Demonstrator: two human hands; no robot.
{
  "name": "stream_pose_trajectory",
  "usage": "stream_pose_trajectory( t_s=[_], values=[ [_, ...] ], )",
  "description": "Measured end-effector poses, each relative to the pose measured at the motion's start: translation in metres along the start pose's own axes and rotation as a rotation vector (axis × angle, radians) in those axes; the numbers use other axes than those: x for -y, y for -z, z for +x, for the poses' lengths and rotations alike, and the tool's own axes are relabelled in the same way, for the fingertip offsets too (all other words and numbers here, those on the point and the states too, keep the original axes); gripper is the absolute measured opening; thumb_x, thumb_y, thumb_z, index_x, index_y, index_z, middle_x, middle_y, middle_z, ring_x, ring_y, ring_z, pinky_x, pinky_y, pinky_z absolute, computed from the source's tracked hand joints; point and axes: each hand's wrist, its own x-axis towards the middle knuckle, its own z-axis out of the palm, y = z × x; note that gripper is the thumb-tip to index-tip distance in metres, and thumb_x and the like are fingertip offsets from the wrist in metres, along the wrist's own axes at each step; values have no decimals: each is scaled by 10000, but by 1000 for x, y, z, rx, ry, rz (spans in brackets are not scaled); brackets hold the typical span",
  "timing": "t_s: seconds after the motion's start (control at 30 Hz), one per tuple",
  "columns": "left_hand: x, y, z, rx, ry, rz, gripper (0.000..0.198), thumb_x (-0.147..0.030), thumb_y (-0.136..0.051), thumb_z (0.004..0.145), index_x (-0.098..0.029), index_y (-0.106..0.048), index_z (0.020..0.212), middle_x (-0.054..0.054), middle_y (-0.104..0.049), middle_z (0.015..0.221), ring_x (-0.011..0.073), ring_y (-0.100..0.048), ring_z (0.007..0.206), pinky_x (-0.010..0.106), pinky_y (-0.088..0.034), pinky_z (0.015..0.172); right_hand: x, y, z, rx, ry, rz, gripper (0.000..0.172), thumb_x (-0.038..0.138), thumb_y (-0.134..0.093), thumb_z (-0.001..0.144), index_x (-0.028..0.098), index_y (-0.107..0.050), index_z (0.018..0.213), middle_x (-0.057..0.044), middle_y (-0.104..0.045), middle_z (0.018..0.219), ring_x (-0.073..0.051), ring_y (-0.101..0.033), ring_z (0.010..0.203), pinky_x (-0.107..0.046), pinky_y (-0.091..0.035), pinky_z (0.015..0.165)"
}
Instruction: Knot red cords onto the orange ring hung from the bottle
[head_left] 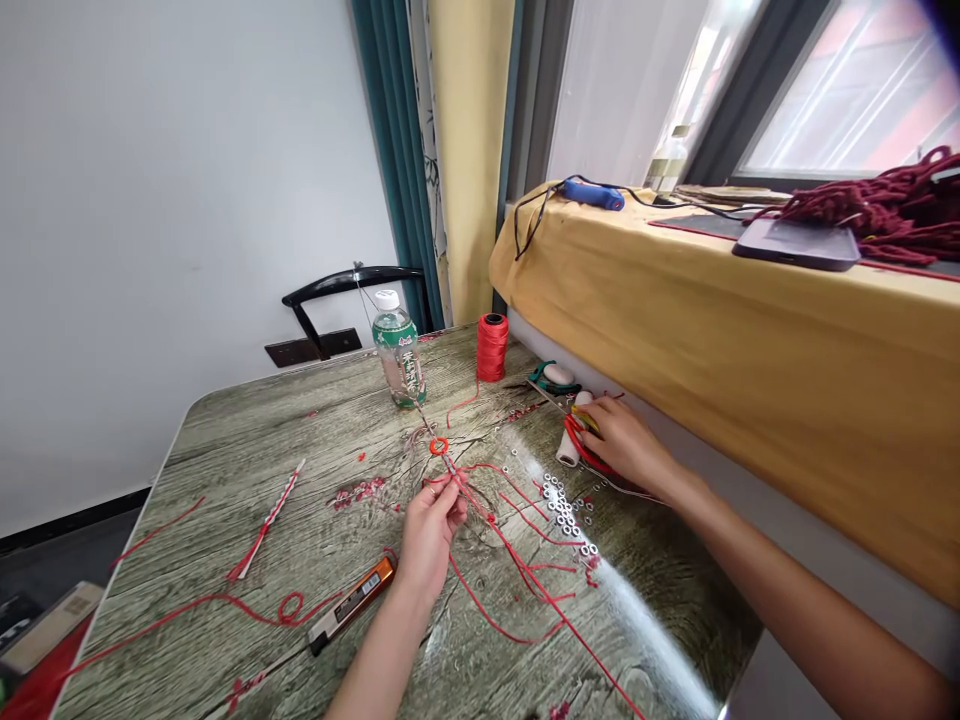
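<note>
My left hand [433,525] pinches a length of red cord knotwork [453,468] over the table. An orange ring [439,446] sits at its far end, and loose red strands [517,555] trail towards me and to the right. Out at the table's right side, my right hand [622,437] has its fingers curled on what look like scissors [574,430] with red and yellow handles; the blade points away to the left. A white roll [568,452] lies under that hand. Between the hands are several small metal rings [562,510].
A red thread spool [492,350] and a green-labelled bottle [397,352] stand at the back. Green-handled pliers [546,377] lie near the wall. An orange utility knife [356,600] and a red-and-white braid [270,515] lie left. A cloth-covered ledge [637,280] borders the right.
</note>
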Motion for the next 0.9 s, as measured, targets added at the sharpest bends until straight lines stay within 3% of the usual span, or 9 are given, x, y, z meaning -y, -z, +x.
stream_pose_trajectory(
  t_s=[0.07,0.13,0.27,0.4,0.53,0.7,0.8,0.9],
  values=[
    [0,-1,-1,-9,-6,-28,183,-168,-675,596,-111,-609,757,19,-612,752,38,-495,521,141,-415,480,20,-7,0,-72,77,81,348,177,-304,823,131,-523,1089,-121,-536,1083,-219,-489,1013,-357,-356,907],
    [0,-2,-2,-14,-10,-46,190,-154,-669,602,-112,-614,779,14,-609,750,42,-503,530,149,-426,497,37,-25,9,22,226,201,388,164,-276,836,151,-440,1188,-87,-479,1201,-184,-435,1109,-337,-341,950],
    [-1,-2,-4,-26,-19,-84,179,-138,-662,617,-136,-602,786,11,-616,835,47,-529,586,157,-441,536,50,-65,40,60,144,220,437,228,-290,855,60,-341,1256,-175,-300,1336,-254,-255,1242,-439,-266,991],
    [-1,-1,-3,-20,-9,-89,158,-130,-654,631,-144,-596,777,11,-615,848,55,-539,624,166,-443,567,52,-82,49,107,155,225,463,292,-288,870,28,-356,1245,-211,-308,1324,-285,-250,1240,-470,-245,991],
    [0,-2,0,2,-33,-109,124,-132,-634,654,-143,-607,775,23,-623,873,77,-562,788,177,-432,702,54,-72,19,188,278,223,456,339,-331,861,106,-385,1249,-121,-312,1348,-231,-260,1245,-404,-250,1014],
    [1,-4,0,65,-33,-163,68,-112,-619,662,-144,-600,719,33,-638,865,120,-535,977,203,-384,832,48,-39,-30,274,409,193,436,280,-304,876,174,-320,1298,-68,-296,1362,-210,-241,1254,-437,-210,1028],
    [1,-5,-1,116,1,-165,76,-129,-612,676,-144,-595,748,39,-633,857,145,-561,943,219,-421,792,38,-18,-61,266,334,247,434,269,-282,883,206,-288,1313,-35,-245,1386,-178,-204,1269,-390,-223,1039],
    [1,-5,-3,117,40,-157,112,-137,-613,673,-153,-580,779,25,-626,819,121,-606,725,213,-469,631,27,-11,-97,219,162,261,494,305,-293,879,214,-172,1349,-26,-126,1417,-173,-165,1280,-370,-232,1042]
  ],
)
